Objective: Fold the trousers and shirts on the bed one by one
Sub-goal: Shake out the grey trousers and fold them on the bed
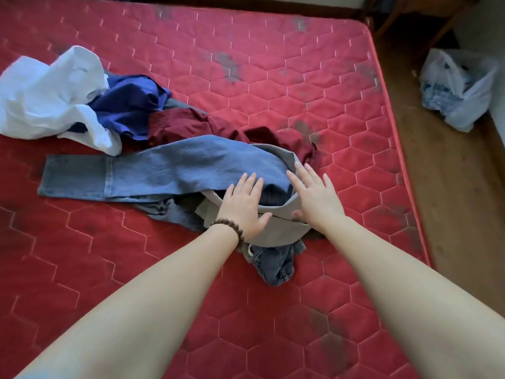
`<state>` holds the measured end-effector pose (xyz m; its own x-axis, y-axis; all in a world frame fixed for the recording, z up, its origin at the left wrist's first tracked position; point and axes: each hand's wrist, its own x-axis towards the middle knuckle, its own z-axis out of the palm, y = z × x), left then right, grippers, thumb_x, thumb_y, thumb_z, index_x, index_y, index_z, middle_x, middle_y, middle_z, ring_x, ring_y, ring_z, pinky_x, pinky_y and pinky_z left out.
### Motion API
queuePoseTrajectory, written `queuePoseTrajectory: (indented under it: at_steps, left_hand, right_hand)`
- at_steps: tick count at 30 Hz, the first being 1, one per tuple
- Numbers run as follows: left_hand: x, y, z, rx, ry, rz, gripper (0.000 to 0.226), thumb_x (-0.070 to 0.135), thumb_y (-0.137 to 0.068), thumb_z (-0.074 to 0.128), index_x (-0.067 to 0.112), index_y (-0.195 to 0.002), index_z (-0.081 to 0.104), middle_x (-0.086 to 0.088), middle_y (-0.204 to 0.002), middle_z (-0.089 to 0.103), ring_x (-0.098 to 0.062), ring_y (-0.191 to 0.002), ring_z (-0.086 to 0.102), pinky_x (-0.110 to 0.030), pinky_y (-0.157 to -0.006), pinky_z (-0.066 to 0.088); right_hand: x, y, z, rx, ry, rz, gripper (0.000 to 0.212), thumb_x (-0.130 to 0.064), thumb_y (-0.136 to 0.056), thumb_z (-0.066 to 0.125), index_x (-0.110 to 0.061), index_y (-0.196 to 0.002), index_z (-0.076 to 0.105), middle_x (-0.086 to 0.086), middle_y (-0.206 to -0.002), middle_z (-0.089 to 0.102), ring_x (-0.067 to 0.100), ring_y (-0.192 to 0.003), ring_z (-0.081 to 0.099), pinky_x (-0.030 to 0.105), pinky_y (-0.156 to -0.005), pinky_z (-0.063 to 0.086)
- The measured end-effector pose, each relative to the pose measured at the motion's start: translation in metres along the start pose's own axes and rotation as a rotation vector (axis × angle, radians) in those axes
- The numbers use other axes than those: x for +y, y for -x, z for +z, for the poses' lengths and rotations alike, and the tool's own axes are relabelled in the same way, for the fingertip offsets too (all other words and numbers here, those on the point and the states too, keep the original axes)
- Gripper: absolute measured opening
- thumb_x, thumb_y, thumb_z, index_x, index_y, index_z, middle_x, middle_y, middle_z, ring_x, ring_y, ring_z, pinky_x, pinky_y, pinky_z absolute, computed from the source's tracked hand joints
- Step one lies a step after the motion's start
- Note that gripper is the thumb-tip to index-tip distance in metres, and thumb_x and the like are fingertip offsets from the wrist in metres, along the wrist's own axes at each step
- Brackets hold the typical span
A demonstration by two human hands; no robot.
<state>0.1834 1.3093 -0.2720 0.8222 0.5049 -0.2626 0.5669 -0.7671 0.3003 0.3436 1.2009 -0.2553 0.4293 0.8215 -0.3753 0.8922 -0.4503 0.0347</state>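
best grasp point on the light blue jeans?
The hem end of the light blue jeans, taken from the person's left: that leg lies flat and clear on the mattress, while the waist end is tangled in grey cloth under both hands.

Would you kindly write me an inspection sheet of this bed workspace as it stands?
Surface: red quilted mattress with dark smudges.
Job's things: light blue denim jeans lie stretched across a grey fabric garment; a dark denim piece is bunched below; maroon cloth, royal blue cloth and white cloth lie heaped, unfolded.
Clutter: nothing seen.
Grippers: left hand and right hand rest flat on the pile, fingers straight.
Cables: nothing seen.
Surroundings: white plastic bag on a wooden floor.
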Motion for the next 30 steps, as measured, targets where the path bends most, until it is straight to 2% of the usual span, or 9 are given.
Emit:
queuePoseTrajectory:
  at_steps: [3, 7, 10, 12, 14, 18, 22, 27, 30]
  left_hand:
    - [0.003, -0.018, 0.031, -0.04, 0.04, 0.113, 0.078, 0.05, -0.091, 0.05, 0.018, -0.152, 0.013, 0.001, -0.161, 0.009, -0.016, -0.148, -0.001, -0.038, -0.12, 0.006]
    - [0.005, -0.016, 0.061, 0.005, 0.019, 0.177, 0.056, 0.043, -0.091, 0.053, 0.018, -0.139, 0.041, -0.002, -0.139, 0.043, -0.022, -0.134, 0.032, -0.034, -0.112, 0.021]
    - [0.009, -0.011, 0.063, 0.036, 0.025, 0.156, 0.03, 0.037, -0.093, 0.049, 0.017, -0.115, 0.052, -0.002, -0.11, 0.054, -0.022, -0.106, 0.049, -0.031, -0.096, 0.029]
    - [0.01, -0.005, 0.053, 0.043, 0.048, 0.148, 0.018, 0.03, -0.097, 0.044, 0.015, -0.101, 0.054, -0.004, -0.1, 0.055, -0.024, -0.097, 0.052, -0.031, -0.085, 0.03]
    - [0.01, 0.004, 0.035, 0.062, 0.079, 0.147, 0.016, 0.024, -0.098, 0.041, 0.014, -0.094, 0.053, -0.006, -0.095, 0.057, -0.028, -0.092, 0.054, -0.032, -0.076, 0.028]
    - [0.011, 0.031, -0.029, 0.166, 0.143, 0.108, 0.023, 0.03, -0.101, 0.035, 0.013, -0.09, 0.046, -0.009, -0.087, 0.061, -0.033, -0.081, 0.057, -0.039, -0.066, 0.035]
    - [0.022, 0.062, -0.122, 0.287, 0.122, 0.11, 0.027, 0.033, -0.101, 0.036, 0.01, -0.097, 0.05, -0.011, -0.087, 0.064, -0.035, -0.079, 0.06, -0.04, -0.064, 0.04]
    - [0.036, 0.095, -0.255, 0.479, -0.006, 0.186, 0.022, 0.027, -0.101, 0.04, 0.009, -0.096, 0.053, -0.012, -0.084, 0.066, -0.036, -0.076, 0.062, -0.035, -0.059, 0.034]
    - [0.046, 0.115, -0.325, 0.635, -0.036, 0.239, 0.026, 0.029, -0.1, 0.041, 0.008, -0.094, 0.054, -0.013, -0.083, 0.066, -0.036, -0.074, 0.061, -0.033, -0.059, 0.03]
  right_hand:
    - [0.006, -0.03, 0.024, -0.038, 0.135, -0.053, 0.082, -0.031, -0.092, 0.056, -0.023, -0.153, 0.002, -0.004, -0.16, -0.015, 0.014, -0.147, -0.014, 0.048, -0.118, 0.004]
    - [0.016, -0.039, 0.05, -0.029, 0.163, -0.063, 0.033, -0.019, -0.098, 0.041, -0.017, -0.128, 0.053, 0.001, -0.149, 0.036, 0.015, -0.148, 0.002, 0.045, -0.118, 0.005]
    - [0.022, -0.026, 0.054, 0.078, 0.134, -0.165, 0.025, -0.012, -0.095, 0.042, -0.012, -0.106, 0.065, 0.008, -0.118, 0.058, 0.02, -0.14, 0.03, 0.036, -0.114, 0.013]
    - [0.023, -0.012, 0.045, 0.242, 0.081, -0.302, 0.01, -0.002, -0.082, 0.058, -0.005, -0.081, 0.067, 0.014, -0.088, 0.063, 0.031, -0.114, 0.057, 0.04, -0.104, 0.036]
    - [0.017, 0.004, 0.023, 0.363, 0.004, -0.389, 0.013, 0.007, -0.064, 0.068, -0.004, -0.063, 0.06, 0.013, -0.065, 0.057, 0.032, -0.079, 0.064, 0.038, -0.077, 0.054]
    - [0.005, 0.034, -0.042, 0.39, -0.025, -0.402, 0.023, 0.011, -0.057, 0.072, -0.005, -0.067, 0.059, 0.01, -0.062, 0.056, 0.029, -0.064, 0.06, 0.032, -0.052, 0.049]
    - [-0.008, 0.066, -0.126, 0.438, -0.08, -0.349, 0.003, 0.002, -0.079, 0.057, 0.0, -0.078, 0.06, 0.017, -0.075, 0.062, 0.034, -0.075, 0.059, 0.041, -0.061, 0.046]
    - [-0.019, 0.106, -0.245, 0.54, -0.032, -0.3, 0.012, -0.013, -0.097, 0.043, -0.012, -0.091, 0.053, 0.004, -0.088, 0.065, 0.027, -0.088, 0.058, 0.035, -0.085, 0.033]
    - [-0.027, 0.131, -0.314, 0.672, -0.082, -0.273, 0.016, -0.016, -0.099, 0.044, -0.009, -0.089, 0.055, 0.008, -0.084, 0.066, 0.031, -0.078, 0.06, 0.038, -0.076, 0.041]
